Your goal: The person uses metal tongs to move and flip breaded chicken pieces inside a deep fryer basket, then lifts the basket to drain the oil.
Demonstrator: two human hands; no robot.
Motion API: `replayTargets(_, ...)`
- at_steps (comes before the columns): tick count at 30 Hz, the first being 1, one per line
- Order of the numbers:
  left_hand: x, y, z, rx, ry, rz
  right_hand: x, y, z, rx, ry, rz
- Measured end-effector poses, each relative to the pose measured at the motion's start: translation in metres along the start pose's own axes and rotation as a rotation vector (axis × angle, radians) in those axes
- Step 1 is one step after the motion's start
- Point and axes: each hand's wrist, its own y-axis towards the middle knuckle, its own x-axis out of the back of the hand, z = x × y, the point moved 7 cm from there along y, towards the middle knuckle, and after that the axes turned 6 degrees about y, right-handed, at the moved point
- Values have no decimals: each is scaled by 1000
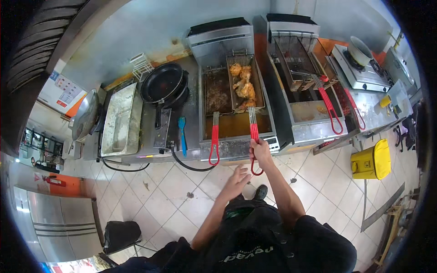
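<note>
My right hand (261, 151) grips the red-coated handle of a wire fryer basket (258, 99). Browned pieces of fried chicken (244, 87) lie in that basket, over the right side of the deep fryer (235, 128). Beside it, a second fryer basket (218, 90) sits in the left side of the vat, where brown, bubbly oil hides its contents; its red handle (214, 143) juts over the front edge. My left hand (237, 181) is in front of the fryer, below the handles, fingers apart and holding nothing.
Left of the fryer are a frying pan (162, 83) on a burner, a blue brush (182, 136) and a metal tray (120, 119). Another fryer (309, 109) with wire baskets stands at right, then a gas stove (362, 71) bearing a pot (359, 51). A yellow bin (370, 160) stands on the tiled floor.
</note>
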Motion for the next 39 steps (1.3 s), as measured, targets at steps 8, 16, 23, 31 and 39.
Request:
replayTargets(8,-34,-12,5,133,276,-283,-14,-55,-27,-24,-88,-59)
replayTargets(16,-22,-15,1,132,351,-202,-12,-42,-45,71,-115,-97)
replayTargets(23,-13,0,11,231,316,-50,-19,-24,-37,26,-329,-113)
replayTargets(31,-19,-30,28,-18,266,-69,-27,-64,-54,6,-387,-143)
replayTargets(39,12,-17,-15,-64,300,-162,-40,-38,-37,73,-274,-103)
